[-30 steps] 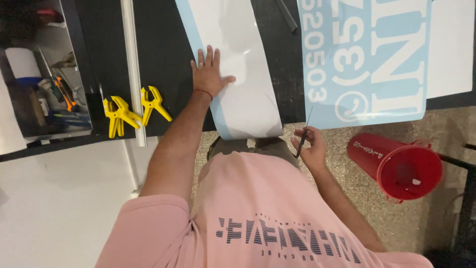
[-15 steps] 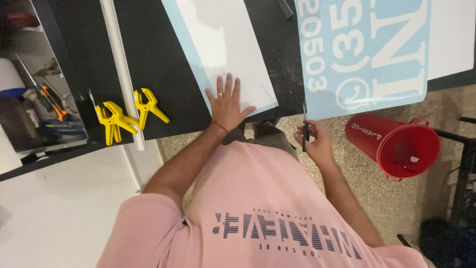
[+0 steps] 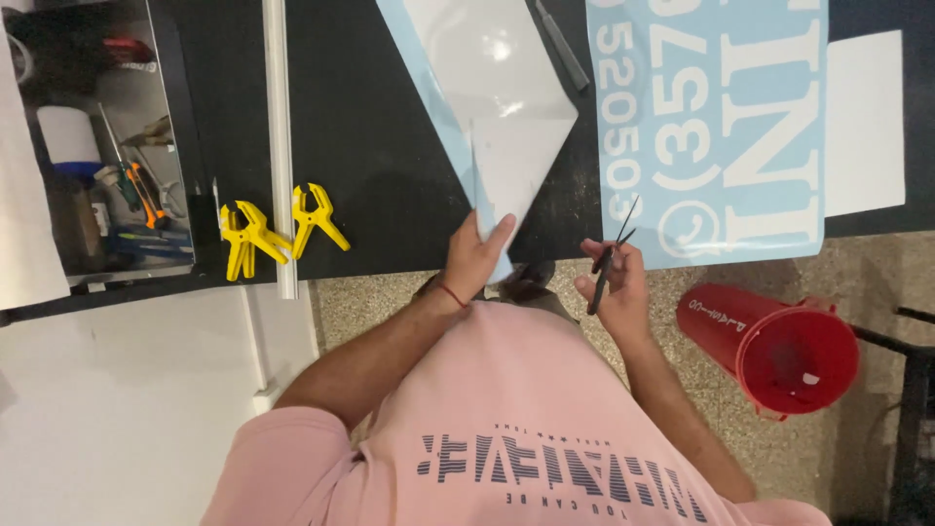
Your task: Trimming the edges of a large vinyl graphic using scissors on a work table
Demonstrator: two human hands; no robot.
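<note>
A black desk (image 3: pixel 390 146) runs above speckled floor. My left hand (image 3: pixel 474 261) pinches the folded white sheet (image 3: pixel 506 146) at its near corner; my right hand (image 3: pixel 612 282) grips small scissors (image 3: pixel 609 258), blades parted. A loose grip could let the sheet slide and tear

**Both hands raised in front of the chest**

The left hand (image 3: pixel 474 261) reaches forward, forearm bare, fingers and thumb pinched together. The right hand (image 3: pixel 614 287) sits lower beside it, fingers curled closed, elbow bent back.
</note>
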